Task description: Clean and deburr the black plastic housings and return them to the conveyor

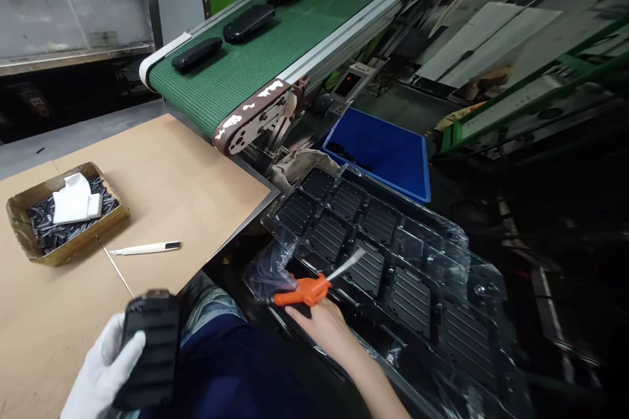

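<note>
My left hand (105, 363), in a white glove, grips a black ribbed plastic part (153, 347) above the near edge of the cardboard-covered table, thumb across its face. My bare right hand (319, 317) is at an orange air gun (307, 289) with a pale nozzle, over the near side of a clear tray (484, 275). Its fingers are mostly hidden beneath the gun. Black ribbed parts (367, 265) lie in the tray's compartments. A white-handled knife (147, 248) rests on the cardboard.
A cardboard box (73, 249) holds small black pieces and white pads (73, 200). Several black parts ride a green conveyor (289, 33) ahead, its end overhanging the table (196, 177). Behind the tray stands a blue bin (388, 150).
</note>
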`<action>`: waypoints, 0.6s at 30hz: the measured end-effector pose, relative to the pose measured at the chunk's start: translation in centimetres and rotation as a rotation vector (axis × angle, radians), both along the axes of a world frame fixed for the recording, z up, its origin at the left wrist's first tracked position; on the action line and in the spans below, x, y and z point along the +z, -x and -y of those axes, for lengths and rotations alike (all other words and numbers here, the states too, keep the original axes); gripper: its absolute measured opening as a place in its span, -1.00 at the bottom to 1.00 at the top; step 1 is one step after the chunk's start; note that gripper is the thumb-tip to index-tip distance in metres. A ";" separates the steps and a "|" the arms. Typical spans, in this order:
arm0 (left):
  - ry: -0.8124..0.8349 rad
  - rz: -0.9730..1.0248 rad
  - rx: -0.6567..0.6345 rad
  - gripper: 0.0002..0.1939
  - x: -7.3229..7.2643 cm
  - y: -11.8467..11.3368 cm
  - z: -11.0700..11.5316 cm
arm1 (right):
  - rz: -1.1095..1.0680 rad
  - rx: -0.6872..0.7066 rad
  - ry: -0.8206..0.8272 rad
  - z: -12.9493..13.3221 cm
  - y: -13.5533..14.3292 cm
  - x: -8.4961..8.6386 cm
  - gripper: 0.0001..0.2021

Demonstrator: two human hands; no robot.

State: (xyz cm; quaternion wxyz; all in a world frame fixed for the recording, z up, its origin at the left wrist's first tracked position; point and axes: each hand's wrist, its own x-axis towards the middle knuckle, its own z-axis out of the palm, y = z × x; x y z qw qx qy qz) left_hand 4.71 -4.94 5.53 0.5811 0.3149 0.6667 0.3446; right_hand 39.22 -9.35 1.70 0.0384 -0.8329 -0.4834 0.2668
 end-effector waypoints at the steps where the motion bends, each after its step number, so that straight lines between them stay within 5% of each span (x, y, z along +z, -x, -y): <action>1: 0.023 0.045 0.036 -0.47 0.2 -0.6 -0.7 | 0.027 0.077 0.091 -0.1 0.2 1.3 -0.61; 4: 0.079 0.200 0.182 -0.48 0.9 -2.3 -2.3 | -0.135 0.193 0.160 -1.6 1.6 5.1 -0.67; 6: 0.058 0.309 0.215 -0.53 0.9 -3.5 -3.0 | -0.437 0.223 0.058 -3.8 3.6 6.0 -0.61; 8: 0.017 0.379 0.233 -0.56 0.6 -4.4 -3.3 | -0.814 0.209 -0.044 -6.4 6.4 5.0 -0.54; 11: -0.049 0.436 0.280 -0.60 -0.4 -4.9 -3.4 | -1.268 0.129 0.028 -9.3 11.2 2.1 -0.42; 13: -0.147 0.448 0.260 -0.65 -1.1 -4.5 -3.3 | -1.384 0.096 0.068 -10.3 13.9 0.6 -0.46; 18: -0.384 0.219 0.032 -0.73 -1.7 -1.9 -2.1 | -1.357 0.242 -0.224 -11.1 16.3 -0.8 -0.69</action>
